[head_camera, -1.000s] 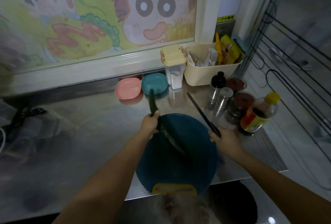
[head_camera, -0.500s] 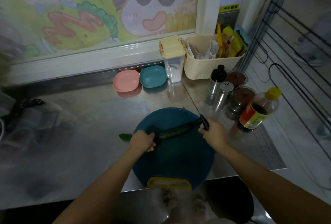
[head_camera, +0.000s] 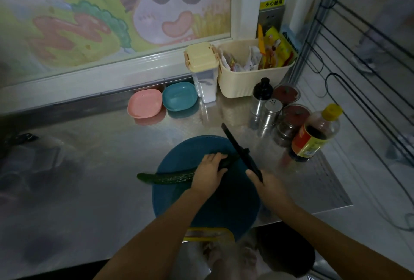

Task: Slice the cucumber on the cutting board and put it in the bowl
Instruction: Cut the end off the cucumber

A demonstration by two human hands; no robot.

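presently: cucumber (head_camera: 170, 177) lying crosswise on cutting board (head_camera: 224, 208), left tip overhanging it. left hand (head_camera: 209, 173) curled over its right part, likely to steady it. right hand (head_camera: 267, 184) gripping knife (head_camera: 240, 151) at that end. teal bowl (head_camera: 179, 96) well behind board.

Dim steel counter (head_camera: 94, 167) — cartoon-painted window (head_camera: 116, 15)

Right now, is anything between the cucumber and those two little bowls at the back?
Nothing visible. Only bare counter lies between the cucumber on the cutting board and the pink bowl and teal bowl behind it.
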